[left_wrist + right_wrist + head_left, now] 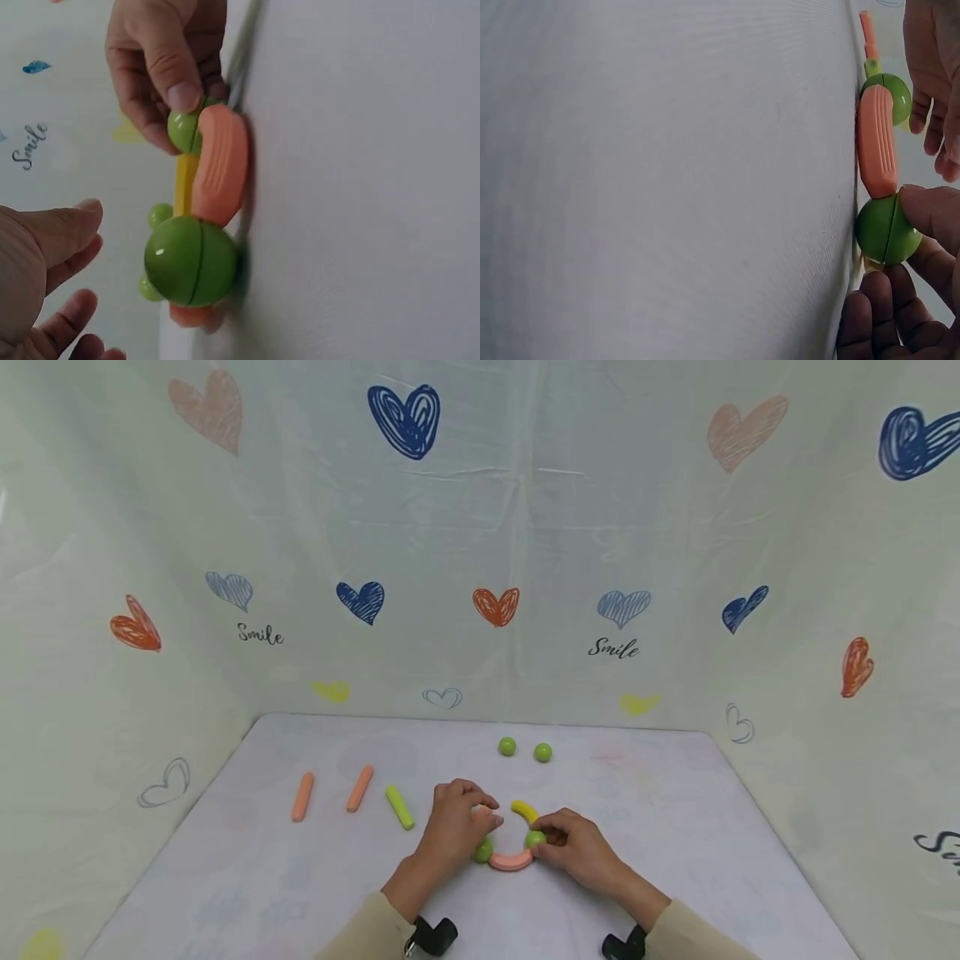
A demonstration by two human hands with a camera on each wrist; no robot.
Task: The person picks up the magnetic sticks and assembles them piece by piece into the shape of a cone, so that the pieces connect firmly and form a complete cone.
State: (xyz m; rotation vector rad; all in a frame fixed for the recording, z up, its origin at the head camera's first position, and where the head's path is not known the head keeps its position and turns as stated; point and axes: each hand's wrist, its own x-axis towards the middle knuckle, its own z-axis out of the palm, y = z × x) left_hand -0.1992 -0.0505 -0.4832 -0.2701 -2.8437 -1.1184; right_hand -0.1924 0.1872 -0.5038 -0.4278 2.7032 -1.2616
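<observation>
My right hand (581, 850) pinches a green ball (889, 231) between thumb and fingers. That ball joins a curved orange piece (511, 862) on one side and a curved yellow piece (524, 811) on the other. At the orange piece's other end sits a second green ball (191, 261), with another orange piece (190, 315) beyond it, partly hidden by my left hand in the head view. My left hand (459, 827) hovers beside this second ball, thumb and fingers apart and holding nothing, as the left wrist view shows.
Two loose green balls (507, 746) lie toward the table's back edge. Left of my hands are two straight orange sticks (302, 797) and a yellow-green stick (400, 807). A white curtain (480, 527) printed with hearts surrounds the white table (225, 877).
</observation>
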